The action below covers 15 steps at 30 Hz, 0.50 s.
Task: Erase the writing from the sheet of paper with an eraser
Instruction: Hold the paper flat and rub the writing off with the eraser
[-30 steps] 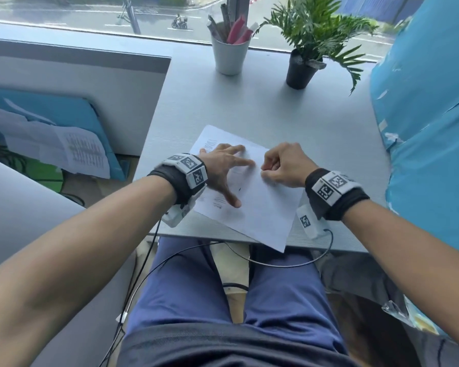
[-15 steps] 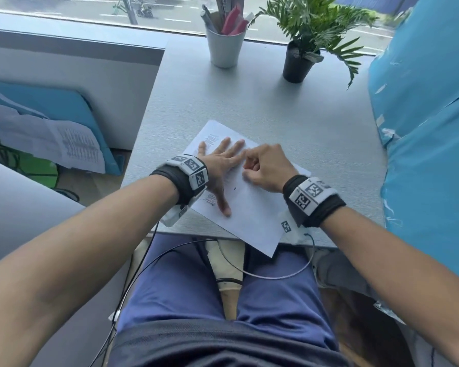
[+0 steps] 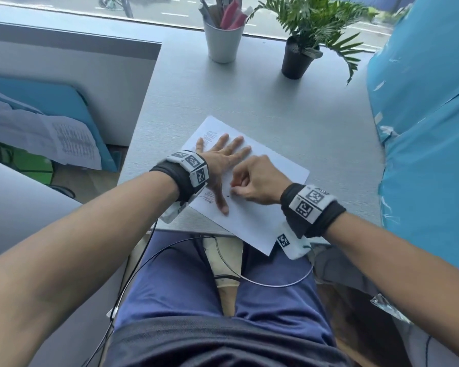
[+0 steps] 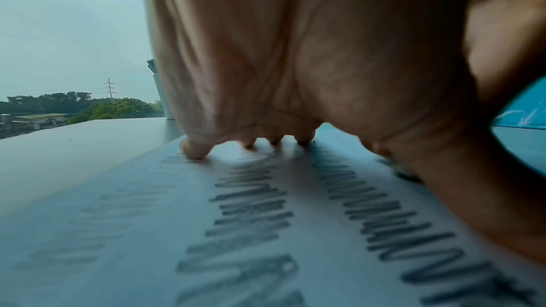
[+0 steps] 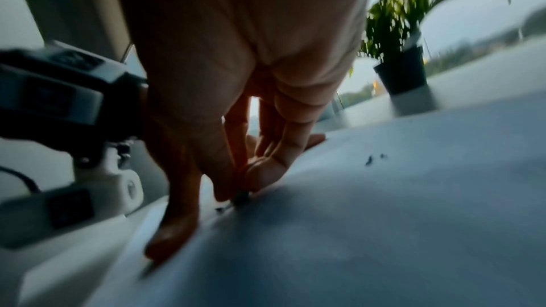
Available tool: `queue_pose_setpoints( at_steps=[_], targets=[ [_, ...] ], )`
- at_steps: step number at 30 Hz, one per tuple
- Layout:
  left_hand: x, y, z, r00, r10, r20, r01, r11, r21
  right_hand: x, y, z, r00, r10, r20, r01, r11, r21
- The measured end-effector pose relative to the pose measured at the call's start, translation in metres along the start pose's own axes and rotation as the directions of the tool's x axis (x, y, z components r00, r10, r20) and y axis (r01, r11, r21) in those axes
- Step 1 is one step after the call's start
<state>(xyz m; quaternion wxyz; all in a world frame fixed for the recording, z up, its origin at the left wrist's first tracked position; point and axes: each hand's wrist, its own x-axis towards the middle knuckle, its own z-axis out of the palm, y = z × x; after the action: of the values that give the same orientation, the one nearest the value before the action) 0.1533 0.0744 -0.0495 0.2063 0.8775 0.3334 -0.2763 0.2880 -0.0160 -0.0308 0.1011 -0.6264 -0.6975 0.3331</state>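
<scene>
Moved nearer the person since a second ago, the right hand (image 3: 257, 181), fingers curled, pinches a small eraser (image 5: 242, 193) against one sheet of paper (image 3: 276, 170) on the bench (image 3: 316, 123); the left hand (image 3: 220, 165), fingers spread flat, presses the sheet beside pencil writing (image 4: 251, 207).

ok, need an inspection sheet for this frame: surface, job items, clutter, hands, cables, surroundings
Surface: grey desk, sheet's near corner overhangs its front edge.
Job's things: sheet of paper lies flat and angled; pencil writing remains under the left palm; eraser barely visible, only a small dark tip at the right fingertips.
Clutter: eraser crumbs on the sheet.
Hands: left hand spread flat, pressing the sheet; right hand curled, pinching at the paper.
Cables: thin leads from the wrist units hang across the lap.
Surroundings: white cup of pens, potted plant, window behind.
</scene>
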Motion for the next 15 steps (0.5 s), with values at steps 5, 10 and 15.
queue_pose_setpoints(
  at_steps=[5, 10, 15],
  targets=[
    [-0.005, 0.003, -0.004, 0.999, -0.025, 0.021, 0.024, 0.999, 0.022, 0.028, 0.034, -0.039, 0.978, 0.064, -0.2, -0.069, 0.997, -0.02],
    [-0.003, 0.009, -0.007, 0.996, -0.073, 0.046, 0.071, 0.997, 0.035, 0.025, 0.029, -0.032, 0.971, 0.069, -0.229, -0.079, 0.996, -0.036],
    [0.0, 0.009, -0.005, 0.995, -0.079, 0.054, 0.077, 0.996, 0.036, 0.011, 0.021, -0.015, 0.999, -0.009, -0.033, 0.008, 0.999, -0.037]
  ],
)
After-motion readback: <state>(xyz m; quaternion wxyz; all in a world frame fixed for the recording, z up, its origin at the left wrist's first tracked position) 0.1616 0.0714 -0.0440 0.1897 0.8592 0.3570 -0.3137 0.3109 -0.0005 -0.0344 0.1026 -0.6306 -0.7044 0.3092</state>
